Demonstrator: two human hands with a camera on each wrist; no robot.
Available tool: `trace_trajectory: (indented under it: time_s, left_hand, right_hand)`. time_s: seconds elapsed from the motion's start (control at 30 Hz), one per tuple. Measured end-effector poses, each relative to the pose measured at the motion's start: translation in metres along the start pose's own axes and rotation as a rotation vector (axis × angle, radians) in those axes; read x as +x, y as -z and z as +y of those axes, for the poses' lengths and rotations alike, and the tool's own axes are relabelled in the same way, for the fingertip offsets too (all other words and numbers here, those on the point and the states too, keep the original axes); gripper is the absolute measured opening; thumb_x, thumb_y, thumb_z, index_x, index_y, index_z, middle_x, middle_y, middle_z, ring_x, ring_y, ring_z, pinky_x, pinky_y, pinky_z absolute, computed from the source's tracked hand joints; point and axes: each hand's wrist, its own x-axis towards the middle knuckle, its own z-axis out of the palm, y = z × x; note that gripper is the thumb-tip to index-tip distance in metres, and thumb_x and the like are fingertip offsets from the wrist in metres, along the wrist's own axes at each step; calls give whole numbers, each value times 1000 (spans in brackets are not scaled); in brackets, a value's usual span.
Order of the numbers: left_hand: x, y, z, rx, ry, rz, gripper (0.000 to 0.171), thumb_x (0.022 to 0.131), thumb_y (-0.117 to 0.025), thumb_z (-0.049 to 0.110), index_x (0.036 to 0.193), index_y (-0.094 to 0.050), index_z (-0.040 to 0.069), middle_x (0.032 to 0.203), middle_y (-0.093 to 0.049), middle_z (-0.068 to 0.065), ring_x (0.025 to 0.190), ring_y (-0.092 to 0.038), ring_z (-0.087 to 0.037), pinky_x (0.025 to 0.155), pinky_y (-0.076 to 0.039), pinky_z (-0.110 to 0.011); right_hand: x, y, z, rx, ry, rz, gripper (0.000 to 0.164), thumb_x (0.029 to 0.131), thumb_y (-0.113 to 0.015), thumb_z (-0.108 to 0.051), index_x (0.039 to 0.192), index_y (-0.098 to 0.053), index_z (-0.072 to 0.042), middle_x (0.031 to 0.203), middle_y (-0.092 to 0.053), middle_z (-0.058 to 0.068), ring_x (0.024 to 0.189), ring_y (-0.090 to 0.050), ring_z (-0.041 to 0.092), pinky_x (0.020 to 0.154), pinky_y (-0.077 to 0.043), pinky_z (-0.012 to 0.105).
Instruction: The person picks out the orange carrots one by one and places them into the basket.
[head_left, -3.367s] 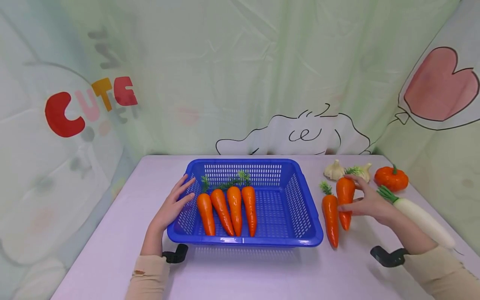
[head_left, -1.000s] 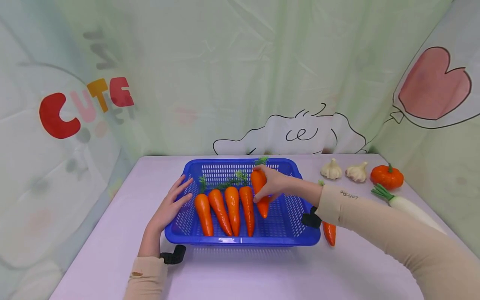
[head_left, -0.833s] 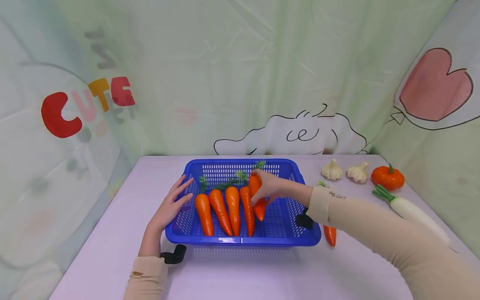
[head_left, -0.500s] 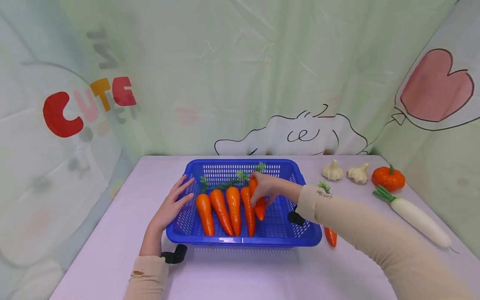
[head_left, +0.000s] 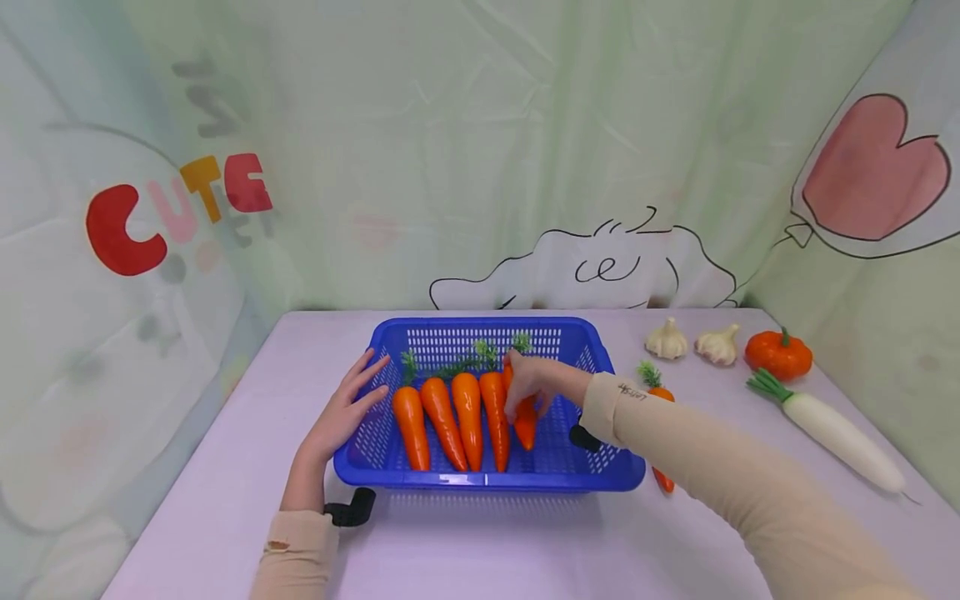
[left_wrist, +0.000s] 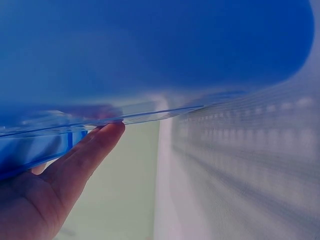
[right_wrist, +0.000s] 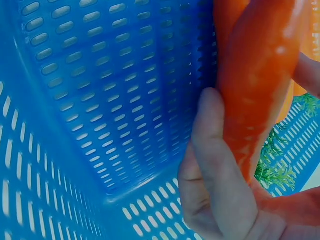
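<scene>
My right hand (head_left: 534, 385) grips a carrot (head_left: 527, 429) inside the blue plastic basket (head_left: 487, 481). In the right wrist view, the fingers (right_wrist: 212, 135) curl along one side of this orange carrot (right_wrist: 260, 75) and the thumb shows on its far side. Several more carrots (head_left: 467, 421) lie in a row just left of it, leafy green tops towards the back wall. At the basket's left side rests my left hand (head_left: 347, 407), fingers spread and fairly straight. The left wrist view has those fingers (left_wrist: 100, 145) touching the basket's side.
Outside the basket on the right lies one carrot (head_left: 663, 481), partly hidden by my right sleeve. Farther right are two garlic bulbs (head_left: 666, 340), a small orange pumpkin (head_left: 778, 357) and a white radish (head_left: 843, 440). A printed curtain (head_left: 487, 167) hangs behind the table (head_left: 247, 450).
My right hand has brought a carrot from the table on the right into the basket and lowered it beside the row. My left hand stays at the basket's left side.
</scene>
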Motion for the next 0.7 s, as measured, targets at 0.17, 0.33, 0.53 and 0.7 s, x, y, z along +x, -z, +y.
trace_trajectory:
  time_s: [0.17, 0.33, 0.53, 0.7]
  left_hand:
    - [-1, -1, 1, -10, 2, -1, 50, 94, -49, 26, 141, -37, 16, 153, -10, -5, 138, -5, -33, 102, -8, -65]
    - [0, -1, -1, 4, 2, -2, 50, 93, -49, 28, 141, -38, 17, 153, -11, -4, 138, -6, -32, 102, -8, -65]
    - [0, -2, 0, 7, 2, 2, 50, 93, -49, 29, 141, -38, 17, 153, -12, -3, 138, -6, -31, 102, -8, -65]
    - [-1, -1, 1, 2, 3, 1, 50, 93, -49, 29, 141, -38, 18, 153, -12, -4, 138, -6, -31, 102, -8, -65]
  right_hand:
    - [4, -3, 3, 12, -27, -29, 102, 63, -76, 9, 142, -15, -10, 128, -33, 24, 98, -54, 41, 72, -52, 51]
    - [7, -6, 8, 17, -45, -70, 105, 61, -76, 12, 143, -13, -10, 133, -30, 24, 106, -50, 40, 72, -52, 49]
    - [5, -6, 8, 21, -26, -74, 99, 61, -76, 11, 140, -18, -7, 126, -35, 22, 100, -53, 36, 72, -53, 46]
    - [2, -2, 6, 48, -3, -56, 97, 63, -77, 7, 140, -18, -4, 127, -35, 22, 99, -54, 35, 72, -53, 46]
